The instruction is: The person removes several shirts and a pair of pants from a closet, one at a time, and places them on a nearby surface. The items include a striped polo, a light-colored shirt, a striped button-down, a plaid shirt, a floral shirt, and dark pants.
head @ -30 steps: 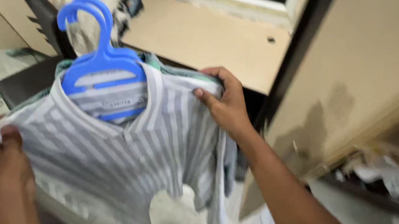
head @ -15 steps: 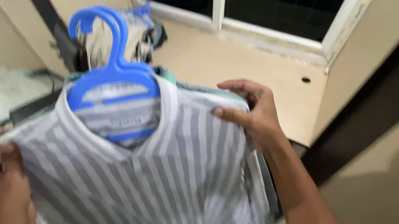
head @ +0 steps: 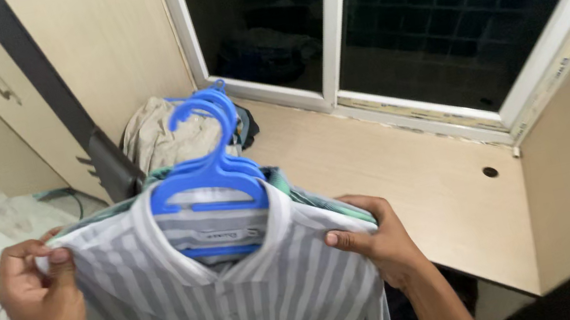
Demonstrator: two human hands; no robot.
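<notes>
Grey-striped shirt (head: 248,307) on blue hanger (head: 207,185) hung low centre, left hand (head: 39,293) and right hand (head: 377,241) pinching its shoulders.

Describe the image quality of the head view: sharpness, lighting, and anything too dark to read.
Head view: mostly sharp, the grey-and-white striped shirt and blue plastic hangers read clearly; left hand and right hand show only slight softness. Lighting is even indoor light on the pale wooden ledge, with no harsh glare. The window panes are nearly black, so little beyond them is readable.
</notes>
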